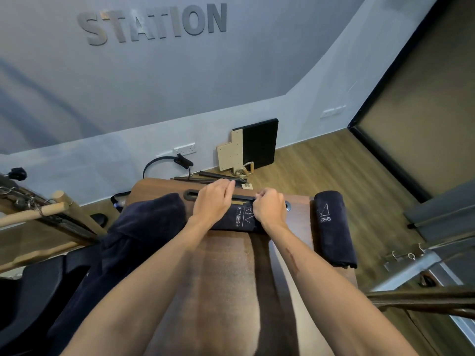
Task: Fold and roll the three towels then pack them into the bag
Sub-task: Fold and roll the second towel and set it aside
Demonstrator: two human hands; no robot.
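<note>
A dark navy towel (243, 218) with "FITNESS" stitched on it lies rolled across the far end of a brown wooden box top (226, 273). My left hand (213, 199) lies over its left part, fingers reaching past the far edge. My right hand (270, 205) grips its right part with curled fingers. A second rolled navy towel (334, 232) lies lengthwise at the box's right edge. A third navy towel (151, 222) hangs loose over the left side. No bag that I can tell apart is in view.
The box has a dark handle slot (191, 194) at its far edge. Black padded equipment (38, 286) and wooden dowels (33, 214) stand at the left. A metal frame (411, 268) is at the right. A board (249, 145), ring and straps lean by the wall.
</note>
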